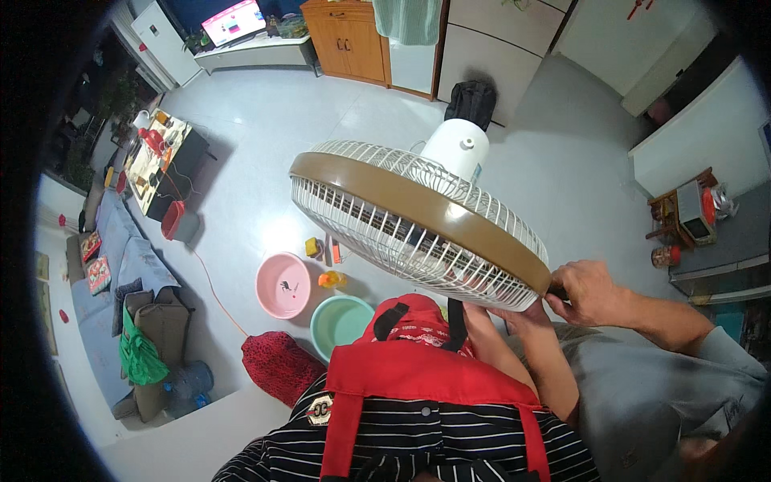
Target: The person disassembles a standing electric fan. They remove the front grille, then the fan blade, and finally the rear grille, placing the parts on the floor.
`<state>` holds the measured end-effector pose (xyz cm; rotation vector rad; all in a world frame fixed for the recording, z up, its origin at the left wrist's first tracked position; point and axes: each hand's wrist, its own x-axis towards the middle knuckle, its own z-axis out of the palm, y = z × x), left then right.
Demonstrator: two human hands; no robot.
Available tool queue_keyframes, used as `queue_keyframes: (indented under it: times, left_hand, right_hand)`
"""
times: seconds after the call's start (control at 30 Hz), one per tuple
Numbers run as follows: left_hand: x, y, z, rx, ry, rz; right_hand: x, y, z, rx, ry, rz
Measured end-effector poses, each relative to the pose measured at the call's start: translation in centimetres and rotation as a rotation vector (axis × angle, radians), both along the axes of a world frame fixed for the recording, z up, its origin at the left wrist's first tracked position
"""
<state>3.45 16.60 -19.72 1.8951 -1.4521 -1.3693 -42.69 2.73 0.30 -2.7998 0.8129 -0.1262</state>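
Note:
A large electric fan [434, 217] with a white wire guard and a brown rim band tilts in front of me. My right hand [526, 317] is at the lower right edge of the guard, its fingers curled against the wire and partly hidden. Another bare limb [498, 349] rises beside it from behind my red apron [434, 373]; its end disappears behind the guard, so my left hand cannot be made out. At my right, a co-worker in grey has a hand [590, 291] closed at a dark piece on the rim.
On the floor to the left stand a pink basin [283, 285], a green basin [341, 321] and an orange-yellow bottle [332, 279]. A cord runs near a grey-and-red bin [181, 222]. Farther off are a blue sofa [120, 249], a low table [173, 161] and a black backpack [471, 103].

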Motion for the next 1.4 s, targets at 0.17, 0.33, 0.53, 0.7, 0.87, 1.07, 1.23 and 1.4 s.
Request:
queue_keyframes:
  times: [0.17,0.33,0.53,0.7,0.87,1.07,1.23,1.4]
  left_hand:
    - [-0.5,-0.8,-0.2,-0.022,0.015,0.004]
    - [-0.7,-1.0,-0.2,-0.039,0.012,0.01]
    - [-0.6,-0.2,0.0,-0.041,0.012,0.01]
    - [0.0,0.5,-0.5,-0.018,0.005,0.018]
    - [1.8,0.9,-1.6,0.038,-0.017,0.03]
    - [3.5,0.4,-2.7,0.113,-0.041,0.008]
    - [4.4,0.2,-3.6,0.15,-0.053,-0.021]
    - [5.6,0.9,-3.9,0.168,-0.083,-0.014]
  right_hand:
    - [0.2,-0.4,1.0,0.059,-0.104,0.096]
    - [-0.2,0.0,0.5,0.011,-0.06,0.045]
    - [-0.4,0.1,0.1,0.014,0.07,-0.039]
    - [0.5,-0.1,0.9,-0.011,-0.045,-0.038]
    - [0.0,0.3,1.0,0.052,0.219,-0.123]
    - [-1.0,-0.5,0.2,0.035,-0.05,0.067]
    - [-0.9,0.6,1.0,0.038,0.015,-0.056]
    - [-0.8,-0.2,-0.4,0.053,0.007,-0.008]
